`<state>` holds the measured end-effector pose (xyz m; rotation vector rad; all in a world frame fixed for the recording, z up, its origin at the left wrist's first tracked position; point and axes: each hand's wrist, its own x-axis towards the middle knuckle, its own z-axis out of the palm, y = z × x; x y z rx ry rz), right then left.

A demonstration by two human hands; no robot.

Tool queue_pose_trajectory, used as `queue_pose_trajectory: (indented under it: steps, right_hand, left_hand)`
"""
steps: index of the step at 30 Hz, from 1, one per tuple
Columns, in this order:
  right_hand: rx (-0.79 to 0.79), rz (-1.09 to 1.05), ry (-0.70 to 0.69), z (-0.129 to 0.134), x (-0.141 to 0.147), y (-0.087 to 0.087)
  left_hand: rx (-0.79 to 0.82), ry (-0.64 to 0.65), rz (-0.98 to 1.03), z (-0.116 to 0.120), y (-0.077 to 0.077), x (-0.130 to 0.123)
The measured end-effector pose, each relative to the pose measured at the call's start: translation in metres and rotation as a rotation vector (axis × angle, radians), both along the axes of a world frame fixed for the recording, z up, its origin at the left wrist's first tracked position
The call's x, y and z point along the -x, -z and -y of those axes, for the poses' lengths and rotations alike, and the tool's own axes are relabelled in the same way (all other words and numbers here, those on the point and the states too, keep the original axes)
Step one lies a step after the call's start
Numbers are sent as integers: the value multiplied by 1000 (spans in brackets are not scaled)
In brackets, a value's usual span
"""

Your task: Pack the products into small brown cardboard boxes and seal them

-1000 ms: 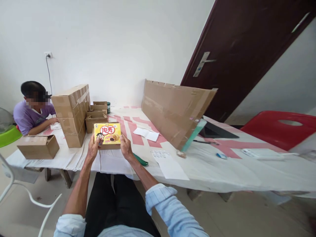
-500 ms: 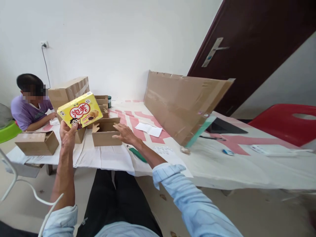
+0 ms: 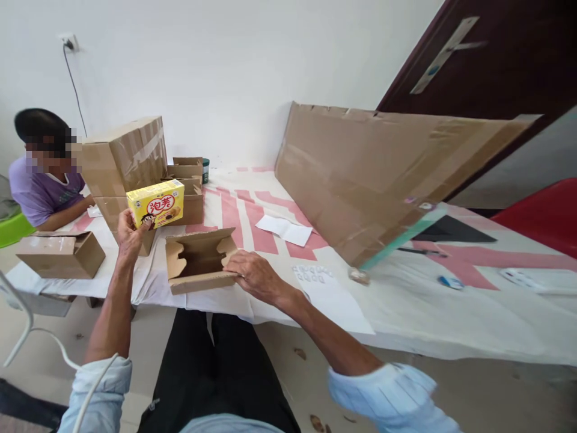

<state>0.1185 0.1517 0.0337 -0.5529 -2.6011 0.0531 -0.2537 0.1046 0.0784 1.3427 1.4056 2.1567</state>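
Observation:
My left hand [image 3: 130, 234] grips a yellow snack box [image 3: 157, 204] by its lower left corner, raised above the table's left part. The box has red lettering and a cartoon figure on its front. Right of it, near the front edge, an open cardboard box [image 3: 196, 282] tilts toward me, and its dark inside shows. My right hand [image 3: 255, 273] is closed on the right end of that box, its fingers curled over the rim. The fingertips inside are partly hidden.
Behind stand stacked cartons [image 3: 130, 150] and several small open boxes [image 3: 192, 207]. A closed carton [image 3: 61, 255] lies at the left, near a person in purple [image 3: 45, 192]. A large cardboard panel [image 3: 360, 174] leans at the right. White paper [image 3: 283, 230] lies mid-table.
My right hand has gone from open beside the cardboard box to gripping its right end, and the box has tilted toward me. The yellow box has moved slightly lower and farther away.

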Motion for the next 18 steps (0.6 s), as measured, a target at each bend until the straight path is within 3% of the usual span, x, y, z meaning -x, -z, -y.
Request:
queue_pose_trajectory:
  steps: [4,11,18]
  right_hand:
    - [-3,6,-78,16,-21,-2]
    - [-40,-9,-45,18,-26,5]
    - [-156,-114,-5,16,-23,8]
  left_hand:
    - [131,33,35,-29,25,3]
    - [354,150,55,-67,70,-5]
    - [411,146,40,-109,96,2]
